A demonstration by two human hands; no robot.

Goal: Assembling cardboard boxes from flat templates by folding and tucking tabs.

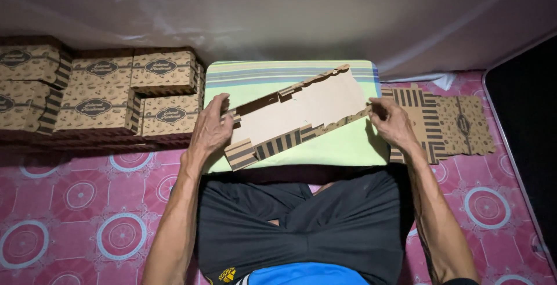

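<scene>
We hold a flat die-cut carton blank (296, 116) at both ends, plain inner face up, angled across the green striped cushion (348, 148) that serves as a firm work surface. Our left hand (210, 127) has its fingers closed on the near-left end; our right hand (394, 123) pinches the far-right edge. Folded cartons (98, 90) are stacked at left, clear of the work; unfolded blanks (447, 125) lie at right, near our right hand.

Brown cartons (98, 90) left, flat blanks (447, 123) right
</scene>
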